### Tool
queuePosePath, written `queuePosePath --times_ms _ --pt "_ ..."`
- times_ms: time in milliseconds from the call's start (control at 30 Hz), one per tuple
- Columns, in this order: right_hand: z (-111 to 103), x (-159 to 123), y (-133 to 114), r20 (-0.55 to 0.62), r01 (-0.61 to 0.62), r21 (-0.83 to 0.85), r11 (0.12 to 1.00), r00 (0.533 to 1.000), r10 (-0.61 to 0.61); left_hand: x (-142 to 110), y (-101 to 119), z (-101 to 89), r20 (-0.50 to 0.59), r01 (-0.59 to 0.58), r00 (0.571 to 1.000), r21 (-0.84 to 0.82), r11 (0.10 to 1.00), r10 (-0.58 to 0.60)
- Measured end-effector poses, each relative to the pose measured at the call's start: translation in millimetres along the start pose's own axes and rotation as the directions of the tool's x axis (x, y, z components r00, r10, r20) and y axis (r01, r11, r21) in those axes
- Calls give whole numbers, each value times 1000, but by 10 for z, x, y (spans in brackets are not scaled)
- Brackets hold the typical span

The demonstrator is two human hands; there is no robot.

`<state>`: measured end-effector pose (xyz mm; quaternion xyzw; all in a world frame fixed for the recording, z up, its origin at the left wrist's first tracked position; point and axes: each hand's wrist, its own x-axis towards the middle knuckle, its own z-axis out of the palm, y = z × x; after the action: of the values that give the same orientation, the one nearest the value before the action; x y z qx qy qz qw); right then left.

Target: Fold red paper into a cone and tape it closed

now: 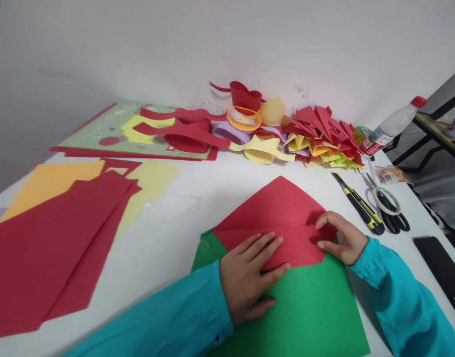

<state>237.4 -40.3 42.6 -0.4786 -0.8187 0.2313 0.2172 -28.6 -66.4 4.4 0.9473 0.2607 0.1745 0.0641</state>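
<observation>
The left hand [251, 277] lies flat with its fingers spread, pressing on the low edge of the red paper [277, 213] and on the green paper [309, 312] under it. The right hand [342, 238] is at the red paper's right side, with a gap between its thumb and fingers; it is not squeezed shut on anything. The two hands are apart. The red paper is between them and reaches up past them, with a crease running across it. The green paper spreads out below both hands on the desk [171, 267].

Both papers look light and thin, but a bit stiff, so they should bend easily and keep a fold. They could slide on the smooth desk, and a hard tug might tear or crumple them. The best places to hold are the side edges, with a flat hand keeping the middle down.

Past the right hand are a yellow and black cutter [361, 207] and scissors [394, 223]. Left of the left hand lie more red sheets [56, 243].
</observation>
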Motion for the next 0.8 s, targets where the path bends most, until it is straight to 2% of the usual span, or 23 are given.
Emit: queuePosePath --times_ms 67,100,233,333,567,700,800 --pt "107 22 -81 -58 83 66 994 995 -79 0 2 6 -4 -2 1000 7 1000 2" --pt "171 28 -125 -70 77 44 996 995 -74 1 3 7 -5 -3 1000 13 1000 3" --pt "351 34 -226 48 32 -140 990 999 -26 3 6 6 -6 -3 1000 24 1000 3" --pt "360 42 -221 101 28 -160 987 995 -12 3 10 9 -9 -6 1000 25 1000 6" --pt "322 71 -227 139 -21 -154 988 989 43 14 21 22 -13 -25 1000 67 997 26" --pt "322 79 -225 154 -51 -151 987 985 74 17 32 -32 -43 -37 998 87 995 41" --pt "321 83 -218 167 -71 -151 986 981 97 -48 34 -89 -73 -4 997 100 995 11"
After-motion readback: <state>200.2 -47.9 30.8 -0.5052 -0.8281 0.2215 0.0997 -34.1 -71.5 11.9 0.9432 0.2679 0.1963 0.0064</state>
